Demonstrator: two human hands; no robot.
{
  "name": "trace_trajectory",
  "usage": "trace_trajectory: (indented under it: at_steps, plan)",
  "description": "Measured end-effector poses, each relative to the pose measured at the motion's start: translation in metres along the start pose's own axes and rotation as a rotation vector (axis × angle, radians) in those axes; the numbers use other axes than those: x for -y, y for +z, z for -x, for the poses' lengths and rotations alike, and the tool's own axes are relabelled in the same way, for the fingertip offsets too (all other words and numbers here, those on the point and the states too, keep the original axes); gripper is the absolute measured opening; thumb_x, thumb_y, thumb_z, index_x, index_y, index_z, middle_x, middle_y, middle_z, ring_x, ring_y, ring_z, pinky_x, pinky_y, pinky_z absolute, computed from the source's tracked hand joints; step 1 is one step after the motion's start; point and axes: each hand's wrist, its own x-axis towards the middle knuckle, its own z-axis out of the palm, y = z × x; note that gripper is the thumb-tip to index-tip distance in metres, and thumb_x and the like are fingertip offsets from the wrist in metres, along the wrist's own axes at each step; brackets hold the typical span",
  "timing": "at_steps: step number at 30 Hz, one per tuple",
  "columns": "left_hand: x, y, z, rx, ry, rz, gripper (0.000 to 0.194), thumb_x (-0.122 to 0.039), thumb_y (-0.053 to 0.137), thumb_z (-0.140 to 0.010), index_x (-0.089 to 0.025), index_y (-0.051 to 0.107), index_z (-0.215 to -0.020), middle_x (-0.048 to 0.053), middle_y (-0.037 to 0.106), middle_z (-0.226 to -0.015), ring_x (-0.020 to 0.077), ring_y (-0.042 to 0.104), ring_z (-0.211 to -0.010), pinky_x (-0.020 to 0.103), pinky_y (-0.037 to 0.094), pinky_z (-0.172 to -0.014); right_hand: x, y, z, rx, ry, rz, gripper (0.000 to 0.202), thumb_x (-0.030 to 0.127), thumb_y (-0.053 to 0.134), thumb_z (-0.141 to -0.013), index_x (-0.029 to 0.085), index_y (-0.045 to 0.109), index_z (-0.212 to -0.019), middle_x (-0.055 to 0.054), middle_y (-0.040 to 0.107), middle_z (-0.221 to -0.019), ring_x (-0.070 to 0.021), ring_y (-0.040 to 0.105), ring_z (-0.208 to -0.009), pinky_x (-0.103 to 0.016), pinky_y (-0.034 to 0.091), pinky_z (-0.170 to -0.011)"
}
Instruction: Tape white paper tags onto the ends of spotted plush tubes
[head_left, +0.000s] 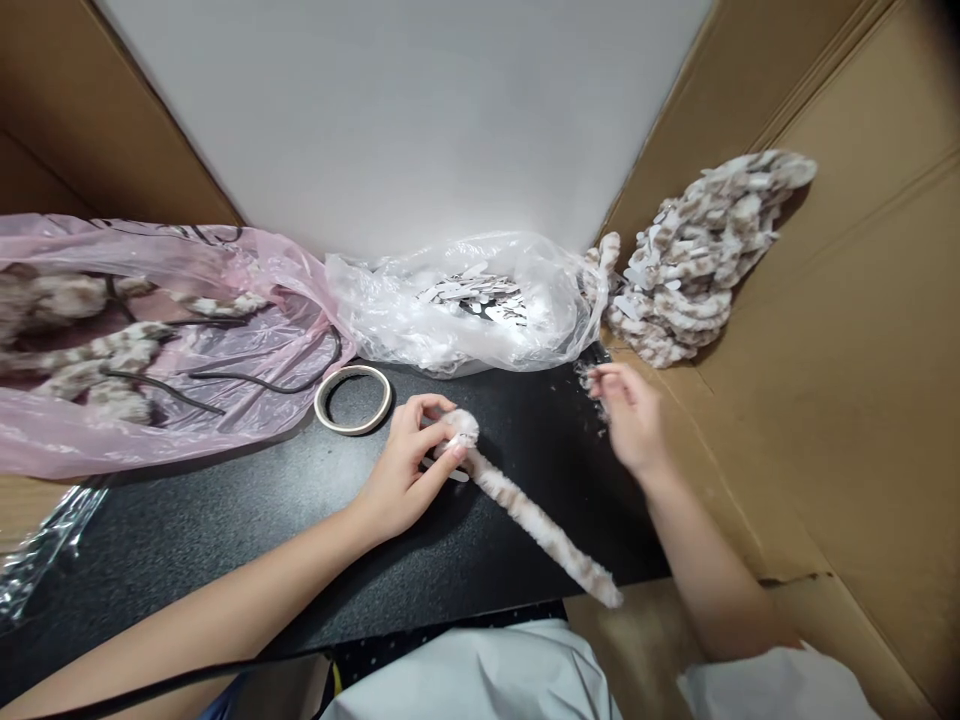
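My left hand [420, 455] pinches one end of a furry white-and-beige plush strip [544, 520], close to its curled tip. The strip slants down to the right past the table's edge. A flat white tag-like piece [456, 474] sticks out below my left fingers. My right hand [630, 410] is apart from the strip, its fingertips drawn together over small clear scraps [598, 408] at the table's right side. Whether anything is between those fingertips is too small to tell. Left of my left hand lies a roll of tape [353, 400].
A clear plastic bag [390, 305] with many flat white pieces stands at the back. To its left spreads a pink bag [247, 415] with plush pieces and dark cords. A heap of furry strips [690, 260] rests against the cardboard wall [847, 400]. The tabletop [300, 530] is black.
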Motion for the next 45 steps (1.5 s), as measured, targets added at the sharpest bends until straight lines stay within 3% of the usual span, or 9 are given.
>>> trace_trajectory:
  at_steps: [6,11,16,20,22,28,31,38,45]
  plan:
    - [-0.001,-0.006,-0.003,0.012,-0.076,0.253,0.033,-0.039,0.046,-0.094,-0.017,0.059,-0.074,0.003,0.048,-0.083,0.017,0.049,-0.079,0.03,0.042,-0.074,-0.083,-0.085,0.002,-0.099,0.088,0.764,0.042,0.043,0.038,-0.093,0.016,0.069,-0.087,-0.016,0.066,-0.092,-0.0292,0.057,-0.085,-0.041,0.044,-0.073]
    - [0.012,-0.014,-0.015,-0.024,-0.212,0.519,0.039,-0.043,0.05,-0.091,-0.016,0.056,-0.064,0.002,0.054,-0.072,0.0155,0.052,-0.07,0.028,0.043,-0.067,-0.106,-0.099,0.008,0.016,0.236,0.934,0.037,0.041,0.05,-0.088,0.012,0.071,-0.098,-0.021,0.063,-0.107,-0.0362,0.054,-0.099,-0.048,0.043,-0.076]
    - [0.0,-0.037,-0.03,0.11,-0.2,0.5,0.036,-0.044,0.048,-0.091,-0.016,0.058,-0.07,-0.002,0.05,-0.057,0.0105,0.043,-0.051,0.024,0.035,-0.051,-0.025,-0.051,0.008,0.077,0.057,0.326,0.035,0.037,0.061,-0.083,0.017,0.063,-0.111,-0.016,0.062,-0.117,-0.0304,0.057,-0.11,-0.047,0.045,-0.091]
    - [-0.022,-0.053,-0.04,0.213,-0.015,0.157,0.036,-0.043,0.047,-0.093,-0.017,0.053,-0.068,-0.004,0.043,-0.055,0.0095,0.037,-0.05,0.023,0.028,-0.049,0.049,0.022,0.017,0.644,0.041,-0.385,0.057,0.033,0.071,-0.078,0.024,0.047,-0.128,-0.009,0.063,-0.117,-0.0216,0.059,-0.113,-0.039,0.049,-0.092]
    - [-0.023,-0.061,-0.043,0.2,0.091,-0.093,0.035,-0.041,0.047,-0.093,-0.017,0.054,-0.068,-0.005,0.043,-0.054,0.0102,0.038,-0.051,0.024,0.029,-0.053,0.065,0.046,0.017,0.863,0.117,-0.691,0.059,0.032,0.071,-0.078,0.021,0.043,-0.129,-0.003,0.067,-0.094,-0.0167,0.067,-0.088,-0.032,0.055,-0.078]
    - [0.014,-0.091,-0.028,0.093,0.202,-0.636,0.035,-0.037,0.04,-0.095,-0.019,0.055,-0.069,0.002,0.061,-0.067,0.0188,0.053,-0.068,0.034,0.031,-0.073,0.052,0.012,-0.001,1.051,0.247,-0.991,0.029,0.035,0.059,-0.087,0.02,0.056,-0.112,0.007,0.059,-0.052,-0.0085,0.051,-0.039,-0.018,0.042,-0.04]
    - [0.028,-0.089,-0.012,0.121,0.224,-0.654,0.03,-0.028,0.034,-0.094,-0.019,0.052,-0.072,0.004,0.061,-0.076,0.0224,0.053,-0.079,0.04,0.03,-0.081,0.042,-0.022,-0.005,0.985,0.194,-1.069,0.028,0.045,0.056,-0.086,0.017,0.06,-0.082,-0.001,0.065,-0.056,-0.0139,0.06,-0.05,-0.027,0.051,-0.053]
    - [0.028,-0.058,0.003,0.04,0.272,-0.802,0.017,-0.02,0.043,-0.086,-0.021,0.06,-0.089,0.01,0.061,-0.102,0.0287,0.051,-0.097,0.045,0.033,-0.088,0.036,-0.054,-0.011,0.63,-0.008,-0.934,0.026,0.049,0.062,-0.083,0.024,0.064,-0.089,-0.001,0.066,-0.066,-0.0167,0.062,-0.058,-0.034,0.052,-0.062]
    - [0.021,-0.055,-0.001,-0.017,-0.085,-0.526,0.028,-0.03,0.039,-0.093,-0.019,0.064,-0.101,0.004,0.065,-0.072,0.0206,0.058,-0.06,0.029,0.04,-0.057,0.046,-0.051,-0.039,-0.102,-0.128,-0.968,0.024,0.045,0.072,-0.078,0.023,0.065,-0.073,0.003,0.056,-0.074,-0.0092,0.053,-0.063,-0.022,0.048,-0.06]
